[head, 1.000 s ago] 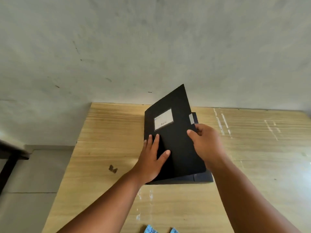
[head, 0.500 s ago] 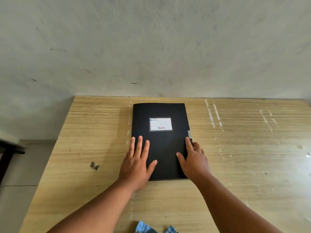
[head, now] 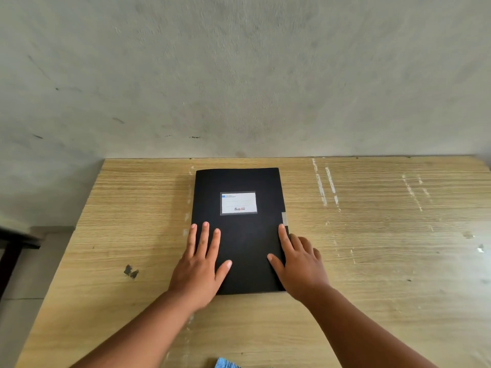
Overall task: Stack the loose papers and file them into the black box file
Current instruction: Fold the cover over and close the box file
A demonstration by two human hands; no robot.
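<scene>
Fingers [head: 204, 240] of the left hand [head: 198, 272] lie spread and flat on the black box file [head: 244, 235], gripping nothing; the right hand [head: 300, 264] rests open-palmed along its right edge, thumb and forefinger on the cover. A second ago the cover stood lifted, pinched by the right hand; now it lies shut and flat, white label [head: 238, 203] facing up. It sits mid-table near the far edge. Around it, the wooden table [head: 385, 261] shows pale scuffs and a dark mark [head: 131, 270], butting against a grey wall [head: 239, 75].
</scene>
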